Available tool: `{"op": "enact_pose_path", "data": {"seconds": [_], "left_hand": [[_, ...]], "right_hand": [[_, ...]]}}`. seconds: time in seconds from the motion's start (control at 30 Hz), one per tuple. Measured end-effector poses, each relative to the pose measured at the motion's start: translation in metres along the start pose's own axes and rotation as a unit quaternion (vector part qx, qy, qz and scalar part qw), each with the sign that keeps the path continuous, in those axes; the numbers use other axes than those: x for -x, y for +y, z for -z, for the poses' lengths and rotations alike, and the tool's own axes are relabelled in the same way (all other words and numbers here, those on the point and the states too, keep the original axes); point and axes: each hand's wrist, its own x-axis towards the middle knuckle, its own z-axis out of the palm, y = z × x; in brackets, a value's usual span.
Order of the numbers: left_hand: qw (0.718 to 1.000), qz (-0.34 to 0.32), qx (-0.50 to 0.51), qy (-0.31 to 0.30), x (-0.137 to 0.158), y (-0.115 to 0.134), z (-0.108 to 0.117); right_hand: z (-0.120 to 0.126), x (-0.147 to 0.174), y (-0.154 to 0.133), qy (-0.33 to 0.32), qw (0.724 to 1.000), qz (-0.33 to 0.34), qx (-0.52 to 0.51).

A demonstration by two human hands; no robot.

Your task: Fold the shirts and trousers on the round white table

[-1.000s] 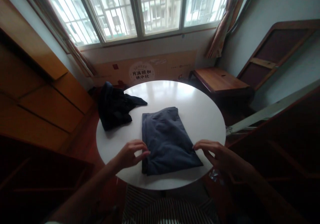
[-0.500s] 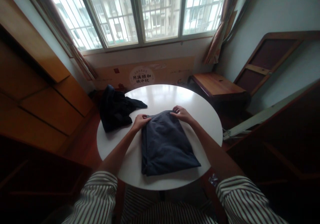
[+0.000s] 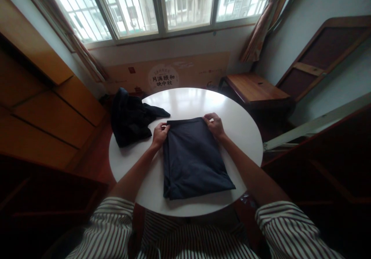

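A dark blue-grey folded garment (image 3: 194,158) lies flat on the round white table (image 3: 243,135), its near edge close to the table's front. My left hand (image 3: 160,134) pinches its far left corner between thumb and fingers. At the far right corner, my right hand (image 3: 213,124) is closed on the cloth in the same way. Between them the far edge runs fairly straight. Which kind of garment it is, I cannot tell from the folds. A crumpled black garment (image 3: 130,118) sits at the table's left side, apart from both hands.
A wooden side table (image 3: 256,87) stands beyond the round table at the right. Orange-brown cabinets (image 3: 52,124) line the left. Behind, a printed cardboard panel (image 3: 188,68) leans below the barred window (image 3: 185,4). A dark wooden piece (image 3: 324,166) rises at the right.
The garment's far edge has been drawn straighter and wider between my hands. My right hand has shifted slightly right and my left slightly left. The view has tilted down a little.
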Motion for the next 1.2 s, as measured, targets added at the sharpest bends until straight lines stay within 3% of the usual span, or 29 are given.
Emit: {"op": "enact_pose_path", "data": {"seconds": [0.2,0.4,0.5,0.7,0.97,1.1,1.2], "left_hand": [[0.997,-0.024,-0.07,0.011,-0.001,0.003,0.005],[0.986,-0.027,-0.165,0.01,0.008,0.008,0.0],[0.988,-0.018,-0.153,-0.005,0.011,0.011,-0.002],[0.991,-0.001,-0.13,-0.015,0.009,0.011,0.001],[0.975,-0.032,-0.22,0.0,0.009,0.01,0.003],[0.941,-0.042,-0.334,0.016,0.015,0.02,0.003],[0.92,-0.02,-0.391,0.017,0.03,0.035,0.007]], "right_hand": [[-0.005,0.003,-0.005,-0.029,0.999,-0.015,0.027],[0.011,0.014,-0.011,-0.088,0.987,-0.118,0.061],[0.018,0.017,-0.014,-0.121,0.985,-0.104,0.058],[0.02,0.015,-0.023,-0.032,0.997,-0.064,-0.015],[0.018,0.015,-0.018,-0.038,0.996,-0.08,-0.012],[0.023,0.015,-0.022,-0.08,0.984,-0.154,-0.03],[0.037,0.018,-0.034,-0.136,0.953,-0.255,-0.088]]}}
